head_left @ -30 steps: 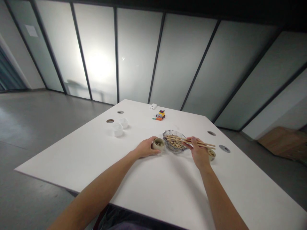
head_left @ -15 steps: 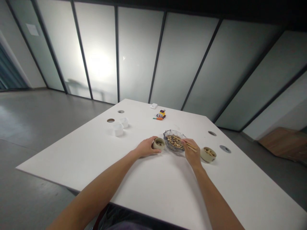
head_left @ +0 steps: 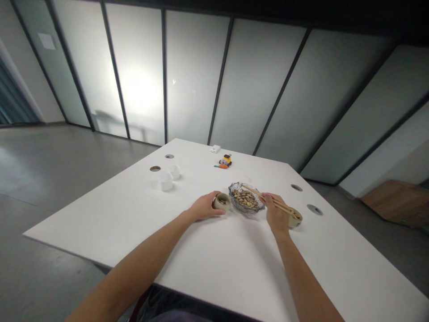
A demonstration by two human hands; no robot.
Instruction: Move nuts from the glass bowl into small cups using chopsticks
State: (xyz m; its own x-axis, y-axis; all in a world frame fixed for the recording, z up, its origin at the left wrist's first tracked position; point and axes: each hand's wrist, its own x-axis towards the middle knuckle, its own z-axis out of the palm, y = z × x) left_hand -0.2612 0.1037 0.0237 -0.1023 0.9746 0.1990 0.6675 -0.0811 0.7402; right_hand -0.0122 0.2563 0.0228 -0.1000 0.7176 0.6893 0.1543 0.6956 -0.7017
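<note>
Okay, your left hand (head_left: pixel 205 207) wraps the small cup (head_left: pixel 224 206), thumb on the near side, fingers round the far side; the cup sits upright on the white table (head_left: pixel 201 264), just left of the glass bowl (head_left: pixel 248 212). Your right hand (head_left: pixel 277 213) pinches the chopsticks (head_left: pixel 255 192), front ends above the far part of that bowl, over or near its rim. Tan pieces (head_left: pixel 247 199), nuts by the look, lie in the bowl. Can't tell whether the tips grip one; too small. Watch the angle: sticks look shallow, so they could snag on the jagged rim and drag or tilt the bowl. Uneven finger pressure could cross the tips and shoot a piece onto the table. Back ends reach over the second pot (head_left: pixel 296 221), partly hidden behind your right hand; a careless wrist swing could clip it and spill what's inside. Left side: squeeze off-centre and the cup could tip, since your support looks one-sided. Clear containers (head_left: pixel 165 181) and toy vehicle (head_left: pixel 225 160) are well apart from both hands, so low risk there.
</note>
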